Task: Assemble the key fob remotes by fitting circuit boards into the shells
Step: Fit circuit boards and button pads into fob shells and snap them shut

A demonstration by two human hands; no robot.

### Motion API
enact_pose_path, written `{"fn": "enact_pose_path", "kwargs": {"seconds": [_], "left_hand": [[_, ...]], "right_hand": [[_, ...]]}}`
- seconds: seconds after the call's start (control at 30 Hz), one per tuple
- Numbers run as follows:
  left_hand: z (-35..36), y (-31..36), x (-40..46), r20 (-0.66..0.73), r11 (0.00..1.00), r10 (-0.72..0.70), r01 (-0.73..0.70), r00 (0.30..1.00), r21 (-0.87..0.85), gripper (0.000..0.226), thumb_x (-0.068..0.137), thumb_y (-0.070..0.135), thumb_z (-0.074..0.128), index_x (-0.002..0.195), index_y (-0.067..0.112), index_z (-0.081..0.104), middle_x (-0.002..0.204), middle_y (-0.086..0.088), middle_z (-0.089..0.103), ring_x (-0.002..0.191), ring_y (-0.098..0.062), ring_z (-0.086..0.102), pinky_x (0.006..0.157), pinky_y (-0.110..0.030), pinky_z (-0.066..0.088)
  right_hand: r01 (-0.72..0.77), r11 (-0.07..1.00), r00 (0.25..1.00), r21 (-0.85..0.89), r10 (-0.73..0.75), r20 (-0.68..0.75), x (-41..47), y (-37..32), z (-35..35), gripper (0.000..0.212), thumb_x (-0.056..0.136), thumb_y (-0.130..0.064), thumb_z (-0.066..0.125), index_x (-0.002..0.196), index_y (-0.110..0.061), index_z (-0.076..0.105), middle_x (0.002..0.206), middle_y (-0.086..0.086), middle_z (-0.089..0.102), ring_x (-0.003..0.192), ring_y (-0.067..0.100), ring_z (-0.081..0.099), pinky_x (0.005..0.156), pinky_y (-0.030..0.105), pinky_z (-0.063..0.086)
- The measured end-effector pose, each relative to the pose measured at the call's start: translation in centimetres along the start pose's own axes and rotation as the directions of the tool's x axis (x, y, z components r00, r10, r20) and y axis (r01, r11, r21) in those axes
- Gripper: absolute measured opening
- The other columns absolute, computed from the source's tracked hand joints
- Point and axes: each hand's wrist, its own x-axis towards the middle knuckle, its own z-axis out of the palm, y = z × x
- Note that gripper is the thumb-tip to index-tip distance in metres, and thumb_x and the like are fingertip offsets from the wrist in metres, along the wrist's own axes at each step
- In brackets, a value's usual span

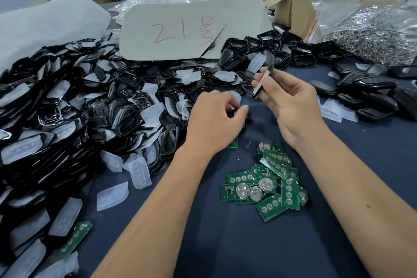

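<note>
Right hand (291, 106), centre right of the frame, pinches a black plastic fob shell (262, 77) edge-on, lifted clear of the dark blue table cloth (203, 244), presumably to keep its cavity accessible for fitting. Left hand (214, 119), centre, has its fingers curled over a small dark part (234, 112) at the cloth; the part's identity is unclear. Green rectangular circuit boards (270, 183) lie heaped at lower centre, near both hands. Loose black shells and translucent button pads (79, 119) fill the left.
</note>
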Motion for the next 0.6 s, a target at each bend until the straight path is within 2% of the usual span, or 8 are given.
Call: {"fn": "enact_pose_path", "kwargs": {"seconds": [0.07, 0.13, 0.27, 0.33, 0.4, 0.43, 0.53, 0.6], "left_hand": [[0.3, -0.1, -0.1, 0.047, 0.993, 0.044, -0.048, 0.998, 0.106, 0.02, 0.088, 0.039, 0.072, 0.09, 0.021, 0.065, 0.082, 0.007, 0.058, 0.087, -0.021, 0.054, 0.082, -0.037, 0.044], [0.3, -0.3, -0.1, 0.056, 0.993, 0.063, -0.068, 0.996, 0.096, 0.022, 0.088, 0.038, 0.074, 0.093, 0.021, 0.061, 0.087, 0.008, 0.058, 0.088, -0.02, 0.053, 0.082, -0.039, 0.045], [0.1, -0.4, -0.1, 0.046, 0.993, 0.047, -0.041, 0.998, -0.109, 0.022, 0.086, 0.03, 0.078, 0.094, 0.025, 0.058, 0.078, 0.011, 0.061, 0.068, -0.007, 0.052, 0.069, -0.035, 0.049], [0.0, -0.2, 0.0, 0.014, 0.951, -0.02, 0.023, 1.0, -0.309, 0.021, 0.088, 0.025, 0.078, 0.094, 0.024, 0.058, 0.083, 0.004, 0.065, 0.067, -0.018, 0.061, 0.061, -0.038, 0.053], [-0.2, -0.1, 0.2, 0.001, 0.847, -0.152, 0.131, 0.988, -0.515, 0.02, 0.092, 0.022, 0.077, 0.095, 0.023, 0.057, 0.086, -0.001, 0.067, 0.064, -0.028, 0.067, 0.047, -0.033, 0.053], [-0.3, -0.2, 0.3, 0.021, 0.77, -0.219, 0.186, 0.975, -0.611, 0.019, 0.094, 0.021, 0.076, 0.098, 0.019, 0.058, 0.084, 0.0, 0.066, 0.061, -0.027, 0.067, 0.045, -0.029, 0.052], [-0.7, -0.2, 0.6, 0.13, 0.524, -0.327, 0.294, 0.936, -0.8, 0.014, 0.097, 0.012, 0.071, 0.105, 0.009, 0.06, 0.081, 0.002, 0.064, 0.064, -0.017, 0.063, 0.051, -0.025, 0.056], [-0.9, -0.2, 0.6, 0.178, 0.421, -0.343, 0.32, 0.923, -0.849, 0.013, 0.097, 0.005, 0.07, 0.105, 0.01, 0.062, 0.085, -0.003, 0.063, 0.067, -0.016, 0.064, 0.055, -0.026, 0.058]], "right_hand": [[-0.053, 0.993, 0.999, 0.105, 0.053, 0.003, 0.2, -0.2, -0.3, 0.021, 0.096, -0.008, 0.067, 0.115, -0.009, 0.073, 0.102, 0.001, 0.077, 0.109, 0.019, 0.068, 0.1, 0.036, 0.056], [-0.084, 0.983, 0.996, 0.164, 0.082, 0.019, 0.3, -0.3, -0.5, 0.023, 0.098, -0.007, 0.063, 0.12, -0.005, 0.07, 0.102, 0.004, 0.075, 0.106, 0.02, 0.066, 0.094, 0.032, 0.056], [-0.098, 0.974, 0.995, 0.203, 0.091, 0.042, 0.3, -0.6, -0.6, 0.017, 0.102, -0.007, 0.058, 0.113, -0.008, 0.07, 0.102, 0.008, 0.071, 0.097, 0.02, 0.064, 0.088, 0.03, 0.057], [-0.114, 0.97, 0.993, 0.216, 0.105, 0.054, 0.3, -0.7, -0.6, 0.018, 0.103, -0.007, 0.056, 0.115, -0.007, 0.069, 0.102, 0.008, 0.071, 0.095, 0.019, 0.065, 0.089, 0.03, 0.057], [-0.146, 0.963, 0.988, 0.226, 0.131, 0.079, 0.3, -0.8, -0.7, 0.021, 0.103, -0.009, 0.055, 0.12, -0.005, 0.068, 0.103, 0.008, 0.071, 0.094, 0.016, 0.068, 0.094, 0.032, 0.058], [-0.162, 0.959, 0.985, 0.231, 0.142, 0.1, 0.2, -0.9, -0.7, 0.023, 0.101, -0.01, 0.056, 0.121, -0.005, 0.067, 0.104, 0.007, 0.072, 0.093, 0.016, 0.069, 0.097, 0.033, 0.057], [-0.189, 0.954, 0.974, 0.231, 0.152, 0.166, 0.1, -1.0, -0.5, 0.031, 0.092, -0.013, 0.061, 0.121, -0.004, 0.067, 0.105, 0.006, 0.073, 0.095, 0.016, 0.07, 0.101, 0.034, 0.056], [-0.196, 0.955, 0.97, 0.224, 0.155, 0.188, 0.1, -0.9, -0.4, 0.033, 0.09, -0.013, 0.062, 0.121, -0.005, 0.068, 0.104, 0.006, 0.075, 0.095, 0.015, 0.071, 0.094, 0.031, 0.058]]}}
